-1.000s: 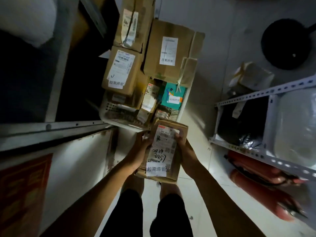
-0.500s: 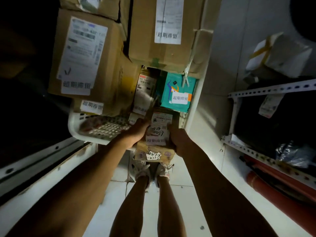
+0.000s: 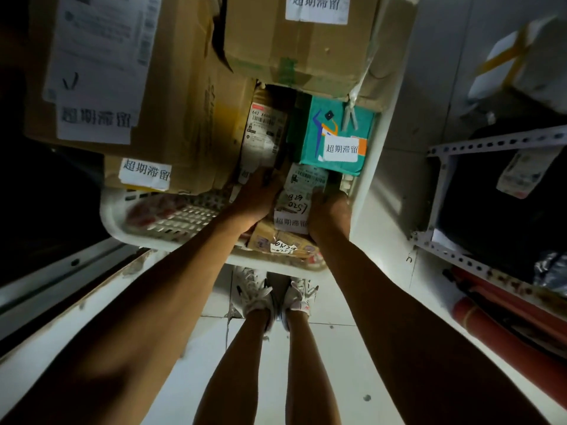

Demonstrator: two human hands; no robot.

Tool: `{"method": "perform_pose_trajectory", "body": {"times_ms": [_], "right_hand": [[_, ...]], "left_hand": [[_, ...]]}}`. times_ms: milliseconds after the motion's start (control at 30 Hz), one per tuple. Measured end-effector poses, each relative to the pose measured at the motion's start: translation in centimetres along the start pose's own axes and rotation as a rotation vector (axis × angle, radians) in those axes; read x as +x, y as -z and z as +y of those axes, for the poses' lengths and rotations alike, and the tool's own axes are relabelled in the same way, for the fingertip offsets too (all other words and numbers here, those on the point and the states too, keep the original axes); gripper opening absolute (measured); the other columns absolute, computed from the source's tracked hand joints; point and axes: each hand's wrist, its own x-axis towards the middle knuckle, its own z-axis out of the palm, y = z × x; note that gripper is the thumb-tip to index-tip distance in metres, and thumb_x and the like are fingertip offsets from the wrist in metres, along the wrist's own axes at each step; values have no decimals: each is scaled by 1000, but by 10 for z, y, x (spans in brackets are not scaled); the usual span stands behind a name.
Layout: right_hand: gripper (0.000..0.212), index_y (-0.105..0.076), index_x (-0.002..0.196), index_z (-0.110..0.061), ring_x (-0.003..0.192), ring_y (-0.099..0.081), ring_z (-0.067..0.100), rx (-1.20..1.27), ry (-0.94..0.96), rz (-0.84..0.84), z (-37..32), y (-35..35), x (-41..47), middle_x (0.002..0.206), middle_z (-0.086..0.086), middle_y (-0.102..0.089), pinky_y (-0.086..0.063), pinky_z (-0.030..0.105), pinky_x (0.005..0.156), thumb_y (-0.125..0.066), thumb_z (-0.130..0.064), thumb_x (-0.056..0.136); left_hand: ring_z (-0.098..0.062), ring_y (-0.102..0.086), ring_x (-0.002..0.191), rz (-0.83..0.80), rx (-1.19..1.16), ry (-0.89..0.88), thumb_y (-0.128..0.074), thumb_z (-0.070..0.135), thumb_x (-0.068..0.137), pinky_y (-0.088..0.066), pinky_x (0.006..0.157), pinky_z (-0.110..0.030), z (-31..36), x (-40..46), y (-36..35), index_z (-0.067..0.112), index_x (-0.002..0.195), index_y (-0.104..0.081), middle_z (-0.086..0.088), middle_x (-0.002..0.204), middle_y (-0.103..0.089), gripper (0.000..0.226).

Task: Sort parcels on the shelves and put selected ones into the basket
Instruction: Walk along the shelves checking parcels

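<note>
A small brown cardboard parcel (image 3: 294,207) with a white label and handwritten numbers sits low inside the white plastic basket (image 3: 144,228). My left hand (image 3: 256,197) grips its left side and my right hand (image 3: 328,214) grips its right side. Both arms reach down into the basket. Behind the parcel stand a teal parcel (image 3: 334,133) and a narrow labelled parcel (image 3: 264,133). Large cardboard boxes (image 3: 129,87) are piled on the basket's far part.
A grey metal shelf (image 3: 491,142) with a black bag (image 3: 503,216) stands at the right. Red cylinders (image 3: 509,335) lie on the floor under it. A white wrapped parcel (image 3: 534,56) sits at the upper right. My feet (image 3: 273,296) stand on white tiles just before the basket.
Both hands have carried the parcel forward and down from in front of my body into the basket. The camera has leaned closer over the basket.
</note>
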Motion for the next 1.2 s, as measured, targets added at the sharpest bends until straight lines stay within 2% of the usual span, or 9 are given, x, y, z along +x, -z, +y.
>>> {"method": "perform_pose_trajectory", "body": {"times_ms": [100,167,333,600,700,767,900,1033,1200], "right_hand": [[35,-42,127,-9,89,-67,23,-13,124,94,8,-14,-8,104,5,-62,-60,36,74,-39,-37,107],[45,-33,140,-14,102,-66,30,-50,175,118,10,-20,-15,121,11,-60,-60,48,84,-38,-41,104],[82,-12,160,-24,142,-30,40,-336,259,-28,4,-13,-24,158,14,-26,-35,56,116,-61,-35,95],[82,-33,154,-37,151,-8,38,-300,285,-168,20,-28,0,169,2,-2,-28,54,122,-63,-2,86],[81,-21,159,-37,152,22,36,-472,379,-195,43,-39,3,167,8,21,5,48,124,-65,-21,94],[82,-8,161,-38,149,29,36,-549,401,-186,53,-45,3,164,10,29,3,53,122,-57,-18,98],[85,6,160,-41,155,14,31,-625,281,-154,62,-55,9,165,7,29,-23,52,120,-50,-16,101],[69,7,161,-34,156,2,27,-668,276,-76,66,-71,17,169,4,16,-14,53,125,-35,-47,108],[87,-11,161,-34,155,0,38,-803,298,-234,55,-55,14,168,16,9,-19,54,123,-63,-17,93]], "left_hand": [[-12,-73,89,33,134,-73,-44,52,101,-62,77,-42,-19,5,2,27,114,-58,0,102,-72,31],[-14,-74,90,38,248,-72,-45,58,99,-63,74,-40,-19,3,3,24,126,-53,1,107,-73,44],[-20,-68,108,-125,517,41,-76,49,77,-57,94,-43,-7,-7,9,21,124,-62,0,117,-71,56],[-17,-69,93,-115,528,57,-72,13,88,-58,76,-26,-33,-1,5,16,104,-66,-2,99,-69,17],[-15,-67,96,-16,511,3,-80,19,84,-48,70,-12,-57,7,-4,16,117,-67,0,105,-70,35],[-20,-66,107,5,501,-14,-84,18,79,-48,82,-18,-65,13,-5,12,122,-66,-5,114,-71,47],[-20,-64,112,-33,460,39,-85,8,76,-52,95,-30,-76,23,-9,9,128,-59,-3,117,-70,58],[-26,-66,107,56,516,61,-86,17,75,-55,93,-39,-86,37,-10,11,122,-61,-8,113,-69,54],[-26,-66,111,29,585,46,-77,19,85,-57,85,-30,-81,21,-10,17,122,-62,-4,117,-69,40]]}}
